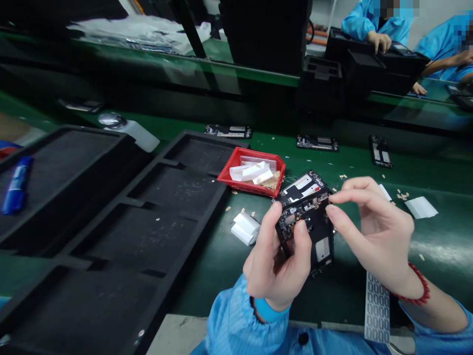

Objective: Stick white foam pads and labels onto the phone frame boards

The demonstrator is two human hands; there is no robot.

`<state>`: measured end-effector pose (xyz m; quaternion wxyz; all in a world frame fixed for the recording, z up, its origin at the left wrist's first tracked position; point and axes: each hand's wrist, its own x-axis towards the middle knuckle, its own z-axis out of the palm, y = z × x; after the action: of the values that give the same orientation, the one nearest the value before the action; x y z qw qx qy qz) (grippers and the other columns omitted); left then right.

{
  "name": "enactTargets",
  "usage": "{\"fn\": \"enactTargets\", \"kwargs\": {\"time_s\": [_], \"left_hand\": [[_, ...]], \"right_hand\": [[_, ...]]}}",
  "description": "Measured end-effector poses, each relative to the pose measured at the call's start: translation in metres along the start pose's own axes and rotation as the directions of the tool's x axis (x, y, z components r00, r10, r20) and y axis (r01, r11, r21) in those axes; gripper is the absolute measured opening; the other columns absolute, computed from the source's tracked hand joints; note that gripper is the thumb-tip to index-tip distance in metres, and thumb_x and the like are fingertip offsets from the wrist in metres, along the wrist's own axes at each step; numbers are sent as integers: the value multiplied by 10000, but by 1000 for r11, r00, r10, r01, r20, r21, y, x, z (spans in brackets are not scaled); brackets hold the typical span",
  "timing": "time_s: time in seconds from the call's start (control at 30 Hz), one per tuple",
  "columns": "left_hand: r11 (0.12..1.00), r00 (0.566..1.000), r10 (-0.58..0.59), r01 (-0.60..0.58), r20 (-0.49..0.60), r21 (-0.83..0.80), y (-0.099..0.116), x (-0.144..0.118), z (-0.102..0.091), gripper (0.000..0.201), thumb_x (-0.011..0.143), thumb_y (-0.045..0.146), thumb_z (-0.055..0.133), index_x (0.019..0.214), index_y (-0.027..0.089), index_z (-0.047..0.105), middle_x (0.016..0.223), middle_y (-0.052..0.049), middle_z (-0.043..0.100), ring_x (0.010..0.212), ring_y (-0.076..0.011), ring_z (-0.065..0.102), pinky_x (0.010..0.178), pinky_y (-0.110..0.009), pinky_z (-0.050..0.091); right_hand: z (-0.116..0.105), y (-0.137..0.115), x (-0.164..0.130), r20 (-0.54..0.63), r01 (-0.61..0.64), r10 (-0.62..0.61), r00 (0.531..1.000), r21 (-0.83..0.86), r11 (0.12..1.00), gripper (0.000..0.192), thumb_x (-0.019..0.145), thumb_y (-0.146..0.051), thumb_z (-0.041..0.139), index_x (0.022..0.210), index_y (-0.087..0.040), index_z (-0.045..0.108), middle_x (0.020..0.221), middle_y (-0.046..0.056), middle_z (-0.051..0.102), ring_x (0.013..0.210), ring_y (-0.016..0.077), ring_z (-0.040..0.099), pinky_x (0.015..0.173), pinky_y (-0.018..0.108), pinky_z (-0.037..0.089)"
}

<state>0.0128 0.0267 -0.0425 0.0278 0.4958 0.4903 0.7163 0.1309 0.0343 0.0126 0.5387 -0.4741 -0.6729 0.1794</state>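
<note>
While the left hand [275,264] held the black rectangular phone circuit board [308,229] upright over the green bench [436,246], its grip was closed on the board's lower left side, thumb pressing on the front near a small component. The right hand [373,231] came from the right w/ thumb and forefinger pinched narrow at the board's top right edge; whether sth tiny sat between the fingertips I could not tell. A red bead bracelet [417,291] was on that wrist.

Just behind the held board lay a second black board w/ white label [303,186], touching or almost touching it. Near, to the left, stood a red plastic tray w/ white folded pieces [254,172], and two white folded pieces [245,227] lay on the bench beside the left hand. A white perforated sticker strip [377,305] hung at the bench edge under the right wrist.

As for progress, I judged the work on this board was in the middle: the board was in hand and being fitted at its top edge, not yet put down. Three more boards [318,143] lay further along the bench, and the big black foam tray w/ compartments [121,236] at left had nothing in it.
</note>
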Motion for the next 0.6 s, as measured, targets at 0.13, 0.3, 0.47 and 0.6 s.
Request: {"fn": "enactTargets", "kwargs": {"time_s": [0.13,0.3,0.47,0.6], "left_hand": [[1000,1000,1,-1,7,22,0,-1,0,488,794,86,752,1268,174,670,943,-41,819,628,-159,767,611,-229,645],[995,993,-99,101,68,-17,1,3,-2,429,800,98,750,1218,178,702,840,-6,812,579,-131,745,585,-192,626],[876,870,-447,472,207,-94,-5,14,-2,370,882,281,724,1238,182,700,605,51,711,478,-102,681,502,-166,586],[801,778,-472,575,413,-168,-20,11,1,576,981,444,564,1518,277,438,1292,-89,700,1061,-204,733,794,-258,627]], "right_hand": [[5,6,0,196,-270,211,958,352,896,369,879,-157,690,1196,-286,553,1212,48,679,1100,191,699,913,352,621],[18,8,0,232,-365,292,928,411,836,333,851,-165,728,1128,-255,566,922,4,768,815,156,769,731,261,655],[18,13,-15,344,-415,291,893,377,828,568,868,-167,684,1377,-261,451,1160,62,750,1006,184,759,858,325,654],[-4,39,-2,440,-436,343,830,129,891,390,856,-196,717,1228,-205,601,1131,76,765,983,205,762,798,333,661]]}}
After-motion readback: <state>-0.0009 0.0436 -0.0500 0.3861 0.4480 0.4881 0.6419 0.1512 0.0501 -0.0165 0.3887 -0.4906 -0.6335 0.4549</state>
